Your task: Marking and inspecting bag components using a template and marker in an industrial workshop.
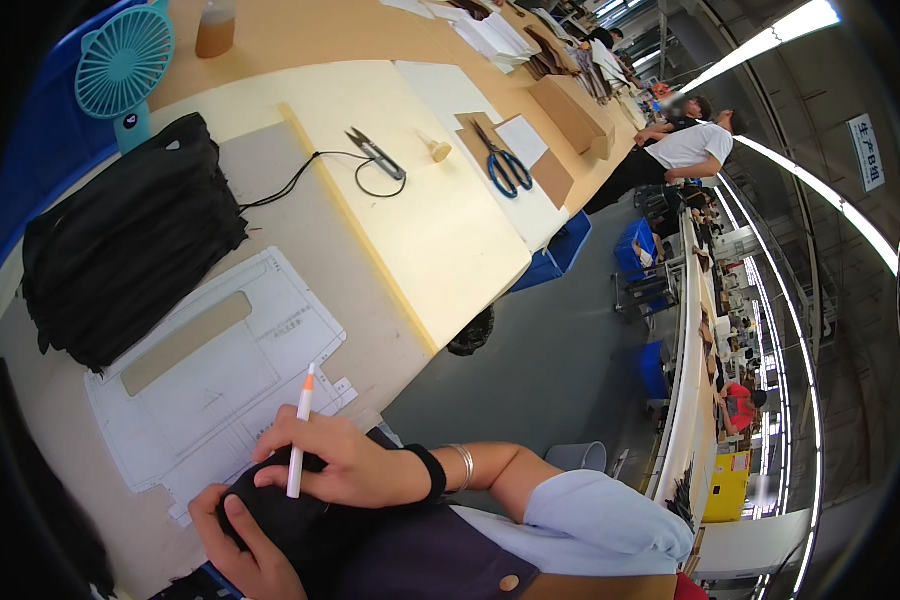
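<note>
A white marking pen (297,455) with an orange collar sits between the fingers of my right hand (355,465), its pale tip pointing up and away from me. My left hand (235,550) grips a piece of black fabric (270,505) close to my body, and the fingers of my right hand also touch it. Just beyond both hands lies a white paper pattern (190,425) with drawn lines and a long cut-out slot. A pile of black fabric pieces (120,250) with a cord rests past the pattern, to the left.
Thread snips (378,155), a small yellowish knob (436,150) and blue-handled scissors (507,165) lie farther out on the table. A turquoise fan (125,65) and a bottle (216,30) stand at far left. Blue bins (573,243) and a grey bucket (578,457) are beside the table; people work beyond.
</note>
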`<state>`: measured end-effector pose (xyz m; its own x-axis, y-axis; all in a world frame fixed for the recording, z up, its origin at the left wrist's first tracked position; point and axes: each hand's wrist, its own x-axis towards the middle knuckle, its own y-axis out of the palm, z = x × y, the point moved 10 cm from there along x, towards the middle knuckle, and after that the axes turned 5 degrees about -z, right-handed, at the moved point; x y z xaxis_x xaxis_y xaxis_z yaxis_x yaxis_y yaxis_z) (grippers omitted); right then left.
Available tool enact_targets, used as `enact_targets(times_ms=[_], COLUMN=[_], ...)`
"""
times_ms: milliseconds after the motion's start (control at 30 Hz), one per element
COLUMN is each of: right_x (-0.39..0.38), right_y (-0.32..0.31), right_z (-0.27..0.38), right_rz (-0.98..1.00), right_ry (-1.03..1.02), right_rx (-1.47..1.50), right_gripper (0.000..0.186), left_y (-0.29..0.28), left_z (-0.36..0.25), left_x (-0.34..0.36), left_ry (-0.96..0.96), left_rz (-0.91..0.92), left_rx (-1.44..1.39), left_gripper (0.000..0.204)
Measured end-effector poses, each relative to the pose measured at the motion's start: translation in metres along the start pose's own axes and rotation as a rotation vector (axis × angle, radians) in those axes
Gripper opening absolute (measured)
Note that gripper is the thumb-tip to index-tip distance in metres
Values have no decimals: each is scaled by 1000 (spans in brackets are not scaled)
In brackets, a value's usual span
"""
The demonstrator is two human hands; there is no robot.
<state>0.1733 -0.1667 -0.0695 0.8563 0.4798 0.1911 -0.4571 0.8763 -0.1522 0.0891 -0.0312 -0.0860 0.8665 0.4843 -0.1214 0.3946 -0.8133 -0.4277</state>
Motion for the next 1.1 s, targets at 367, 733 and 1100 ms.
enact_targets(times_ms=[367,733,1100], right_x=[17,23,20], right_y=[-4,6,10], right_z=[-21,-35,-34], right_rz=[-118,-73,-131], right_ry=[105,133,119], right_rx=[-307,-521,-544], right_gripper=[15,20,20], left_y=[-23,-22,7], left_z=[-3,4,-35], left_x=[22,29,-12], left_ry=[235,232,395], left_rz=[-285,-328,103], left_rx=[317,432,-16], left_gripper=[14,19,46])
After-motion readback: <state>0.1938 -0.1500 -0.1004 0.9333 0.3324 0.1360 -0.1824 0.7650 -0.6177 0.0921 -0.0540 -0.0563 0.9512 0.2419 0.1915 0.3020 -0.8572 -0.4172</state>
